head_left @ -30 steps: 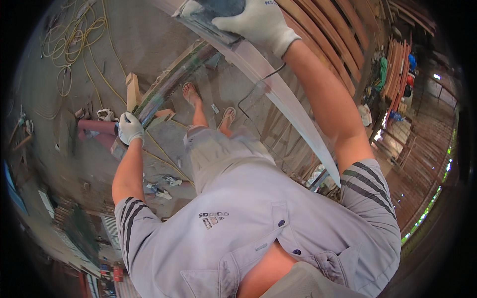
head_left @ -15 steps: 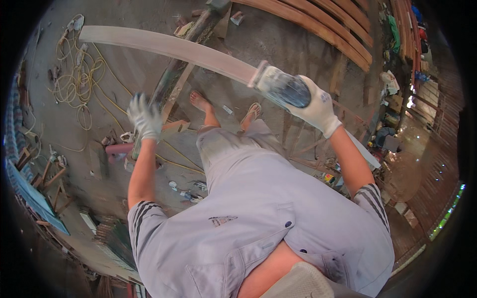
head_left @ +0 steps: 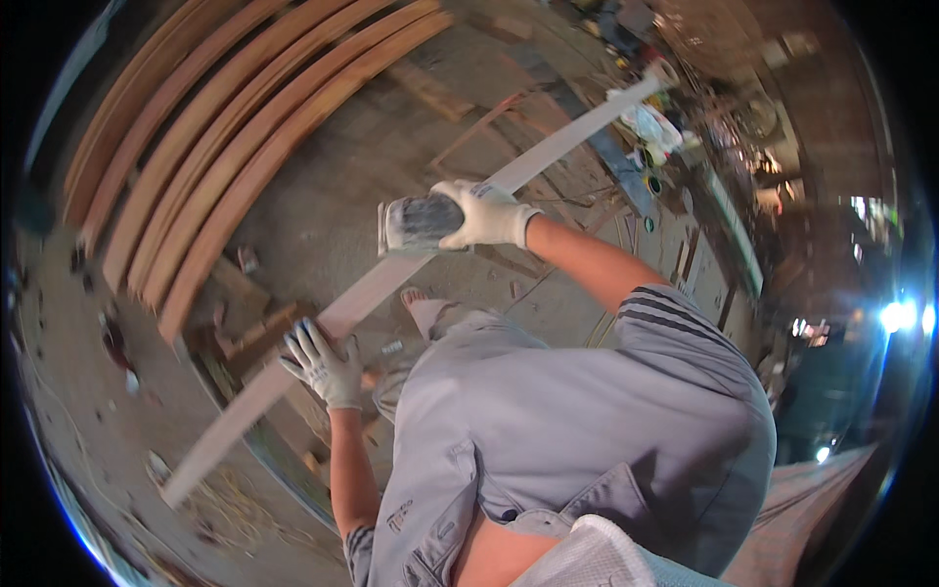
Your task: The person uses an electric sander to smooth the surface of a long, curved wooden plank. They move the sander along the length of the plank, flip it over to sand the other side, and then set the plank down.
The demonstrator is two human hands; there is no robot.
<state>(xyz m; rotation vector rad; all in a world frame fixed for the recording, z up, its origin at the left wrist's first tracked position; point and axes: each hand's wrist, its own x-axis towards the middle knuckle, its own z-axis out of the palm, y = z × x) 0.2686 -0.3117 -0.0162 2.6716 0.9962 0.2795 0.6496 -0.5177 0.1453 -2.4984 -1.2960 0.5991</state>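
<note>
A long, narrow, pale wooden board (head_left: 230,430) runs diagonally in front of me, from the lower left to the upper right. My right hand (head_left: 489,215), in a white glove, grips a block with a dark pad and pale dusty sides, which looks like a sanding block (head_left: 425,223). The block sits at the middle of the board, overhanging its far edge. Nearer the board's left end is my gloved left hand (head_left: 328,370), fingers spread and thumb apart, at the board's near edge. Whether the palm presses on the wood is hard to tell.
Several curved reddish wooden pieces (head_left: 210,157) lie side by side at the far left. Yellow cord (head_left: 235,504) lies coiled on the floor at lower left. A white plastic bag (head_left: 653,129) and clutter stand at the upper right, near a dark plank (head_left: 626,176).
My view has turned right, so the board now slants from lower left to upper right. The right hand keeps the block, shifted along the board. My left hand has come to the board.
</note>
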